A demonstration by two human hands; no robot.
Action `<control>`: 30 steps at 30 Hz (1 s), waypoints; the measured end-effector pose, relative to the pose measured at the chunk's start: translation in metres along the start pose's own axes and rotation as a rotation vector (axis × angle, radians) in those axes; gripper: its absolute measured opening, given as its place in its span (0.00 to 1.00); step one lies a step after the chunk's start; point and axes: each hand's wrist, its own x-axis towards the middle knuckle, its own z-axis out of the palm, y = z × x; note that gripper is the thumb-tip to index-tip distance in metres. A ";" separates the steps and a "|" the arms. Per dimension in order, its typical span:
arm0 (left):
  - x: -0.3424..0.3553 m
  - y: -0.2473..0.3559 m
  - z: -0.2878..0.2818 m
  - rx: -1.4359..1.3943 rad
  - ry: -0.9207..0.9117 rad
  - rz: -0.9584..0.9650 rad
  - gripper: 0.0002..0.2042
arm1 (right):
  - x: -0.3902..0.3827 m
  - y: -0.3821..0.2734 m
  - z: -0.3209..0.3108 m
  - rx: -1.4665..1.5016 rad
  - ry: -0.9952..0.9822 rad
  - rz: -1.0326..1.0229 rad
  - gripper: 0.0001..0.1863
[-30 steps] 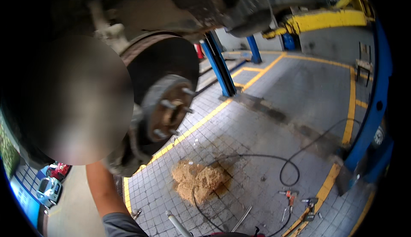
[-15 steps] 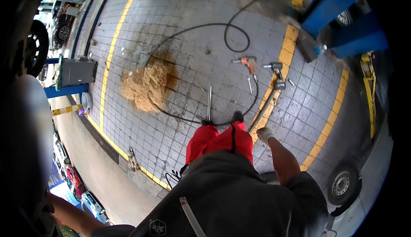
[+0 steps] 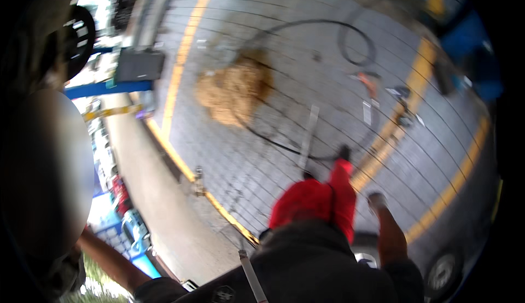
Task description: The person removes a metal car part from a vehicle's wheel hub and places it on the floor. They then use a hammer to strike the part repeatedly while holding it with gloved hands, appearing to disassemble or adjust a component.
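My left forearm [image 3: 112,256] rises from the lower left toward dark vehicle parts [image 3: 65,267]; that hand is hidden at the blurred left side. My right hand [image 3: 377,202], in a pale glove, hangs beside my red trousered leg, too smeared to show whether it holds anything. On the tiles beyond it lie an orange air tool [image 3: 367,84], a dark power tool [image 3: 401,97] and a long metal bar [image 3: 309,134].
A pile of sawdust [image 3: 235,89] and a looped black hose [image 3: 353,57] lie on the floor. Blue lift posts [image 3: 465,57] stand at upper right, tyres [image 3: 442,273] at lower right. A grey cabinet [image 3: 136,66] and parked cars [image 3: 123,193] are at left.
The view has swung from the wheel hub down to the floor and my legs, then shifted slightly. My right hand has come into view, hanging low; my left arm stays raised at the left.
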 end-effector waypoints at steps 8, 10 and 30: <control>-0.018 0.030 0.027 -0.089 -0.011 0.111 0.19 | 0.045 -0.010 0.055 1.443 0.063 0.589 0.15; -0.021 0.044 0.028 -0.069 -0.019 0.131 0.19 | 0.046 0.009 0.059 1.145 0.052 0.479 0.19; -0.042 0.056 0.036 0.240 0.121 0.257 0.23 | 0.392 0.002 -0.328 1.029 0.328 0.583 0.34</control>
